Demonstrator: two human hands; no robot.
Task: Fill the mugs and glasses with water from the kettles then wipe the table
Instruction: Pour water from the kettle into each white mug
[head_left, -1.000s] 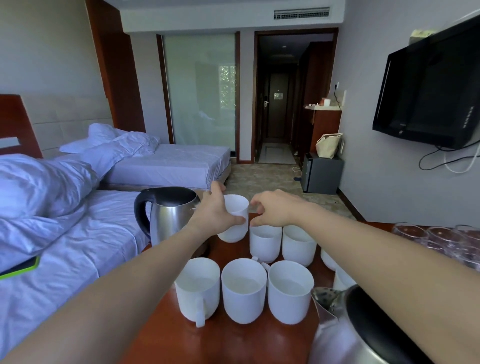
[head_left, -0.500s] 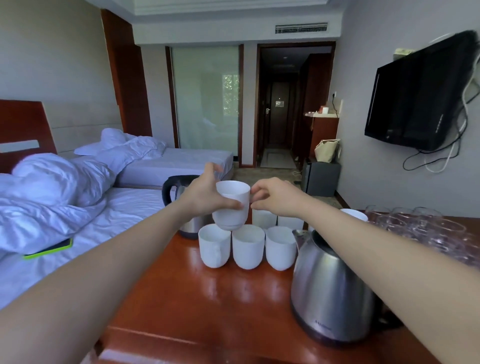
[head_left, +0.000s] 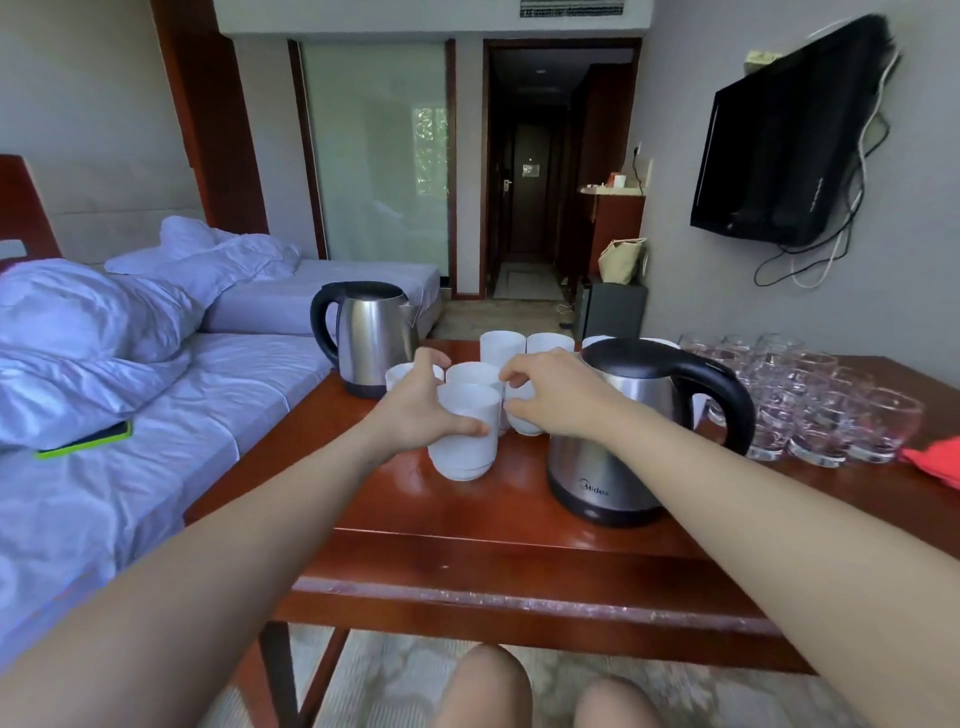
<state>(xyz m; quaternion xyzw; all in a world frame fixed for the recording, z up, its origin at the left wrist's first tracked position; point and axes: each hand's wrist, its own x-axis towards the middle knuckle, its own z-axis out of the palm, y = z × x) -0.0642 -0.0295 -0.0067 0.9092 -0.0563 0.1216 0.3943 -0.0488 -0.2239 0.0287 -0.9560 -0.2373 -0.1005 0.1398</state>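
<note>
My left hand (head_left: 415, 410) grips a white mug (head_left: 464, 441) that stands on the red-brown table (head_left: 467, 525), nearer to me than the other mugs. My right hand (head_left: 556, 395) hovers at the mug's right side, fingers curled over the rim of a neighbouring white mug (head_left: 522, 418); whether it holds anything I cannot tell. Several more white mugs (head_left: 501, 348) stand behind. One steel kettle (head_left: 628, 441) with a black handle stands under my right forearm. A second steel kettle (head_left: 369, 332) stands at the table's far left corner. Several clear glasses (head_left: 810, 400) crowd the right side.
A red cloth (head_left: 935, 460) lies at the table's right edge. A bed (head_left: 130, 415) with white sheets and a green-edged phone (head_left: 85, 441) runs along the left. A TV (head_left: 779, 145) hangs on the right wall. My knees (head_left: 483, 691) show below the table's front edge.
The mug held in the air by my left hand has come down towards me and now stands on the table. The view has pulled back and tilted down.
</note>
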